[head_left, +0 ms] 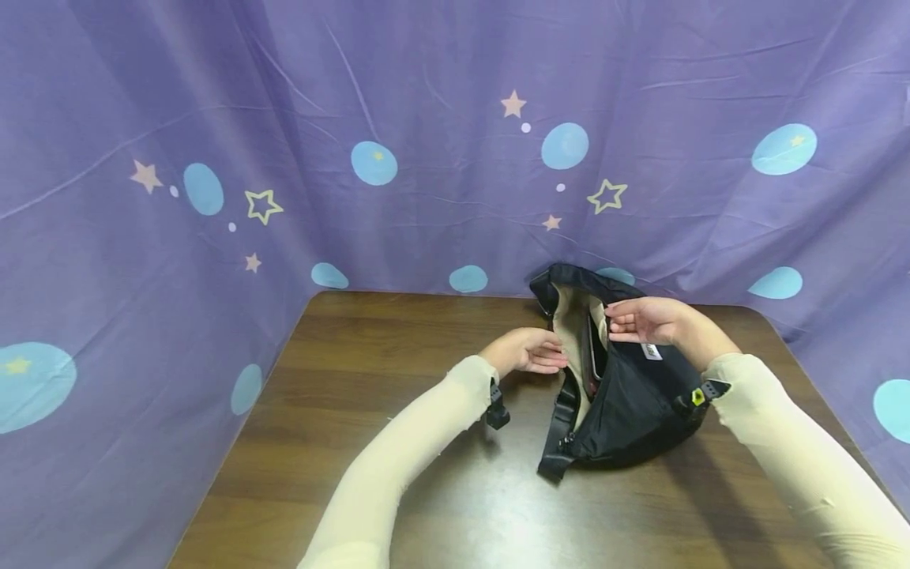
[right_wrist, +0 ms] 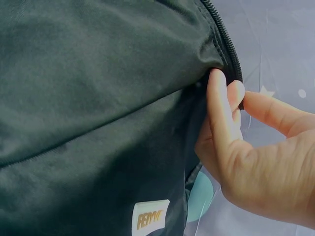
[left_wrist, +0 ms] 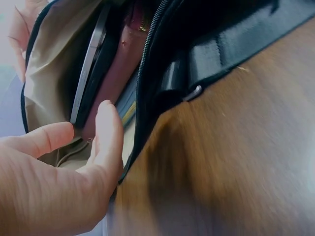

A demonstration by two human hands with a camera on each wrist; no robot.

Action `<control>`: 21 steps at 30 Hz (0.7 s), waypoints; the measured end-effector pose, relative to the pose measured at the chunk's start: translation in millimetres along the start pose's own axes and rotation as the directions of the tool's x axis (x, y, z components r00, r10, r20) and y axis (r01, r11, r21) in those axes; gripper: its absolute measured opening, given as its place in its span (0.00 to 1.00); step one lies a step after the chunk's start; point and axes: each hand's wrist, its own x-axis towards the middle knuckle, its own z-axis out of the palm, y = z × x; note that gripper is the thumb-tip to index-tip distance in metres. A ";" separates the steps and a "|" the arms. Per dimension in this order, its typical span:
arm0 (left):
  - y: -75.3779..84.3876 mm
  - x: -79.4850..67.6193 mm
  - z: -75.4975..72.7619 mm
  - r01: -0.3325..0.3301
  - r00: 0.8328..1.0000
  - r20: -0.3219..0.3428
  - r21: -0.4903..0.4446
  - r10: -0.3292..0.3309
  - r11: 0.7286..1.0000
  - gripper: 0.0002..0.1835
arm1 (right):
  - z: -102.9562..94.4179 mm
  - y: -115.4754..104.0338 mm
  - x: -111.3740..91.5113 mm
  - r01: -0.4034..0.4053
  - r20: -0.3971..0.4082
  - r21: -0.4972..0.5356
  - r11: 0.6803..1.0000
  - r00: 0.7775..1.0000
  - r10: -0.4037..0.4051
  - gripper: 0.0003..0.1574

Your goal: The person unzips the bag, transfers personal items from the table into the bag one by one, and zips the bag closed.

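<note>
A black fabric bag [head_left: 640,411] with a beige lining leans on the table, its zippered mouth gaping. My right hand [head_left: 650,320] pinches the far zippered edge of that mouth between thumb and fingers. At the opening, my left hand [head_left: 529,352] reaches in, fingers extended and thumb held apart. Inside, the left wrist view shows a slim dark device with a silver edge [left_wrist: 88,69]. Beside it stands a dusky pink zippered pouch [left_wrist: 117,71], close to my left fingertips. A blue-grey item with a gold zip [left_wrist: 129,101] sits against the near wall, partly hidden.
The bag stands at the right rear of a brown wooden table [head_left: 355,379], near its back edge. A black strap [head_left: 562,431] with hardware hangs down its near side. Behind rises a purple curtain [head_left: 441,221] with stars and blue spots.
</note>
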 end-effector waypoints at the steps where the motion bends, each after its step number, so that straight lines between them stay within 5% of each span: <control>1: 1.9 -14.7 1.2 0.010 1.000 0.006 0.009 -0.010 1.000 0.23 | 0.7 0.4 0.8 -0.002 0.000 -0.010 1.000 1.000 0.002 0.23; 2: 4.7 -35.6 4.5 0.013 1.000 0.011 0.021 -0.013 1.000 0.25 | 1.3 0.6 1.6 -0.004 -0.001 -0.019 1.000 1.000 0.004 0.23; 4: 2.8 -40.0 1.2 0.027 0.999 0.015 0.039 -0.028 0.999 0.25 | 2.6 1.0 2.7 -0.006 0.001 -0.037 0.999 1.000 0.006 0.23; 21: -29.3 -58.4 3.2 0.138 0.969 0.162 0.276 -0.187 0.951 0.23 | 9.4 -0.8 5.9 0.026 0.033 -0.153 0.988 0.999 -0.021 0.15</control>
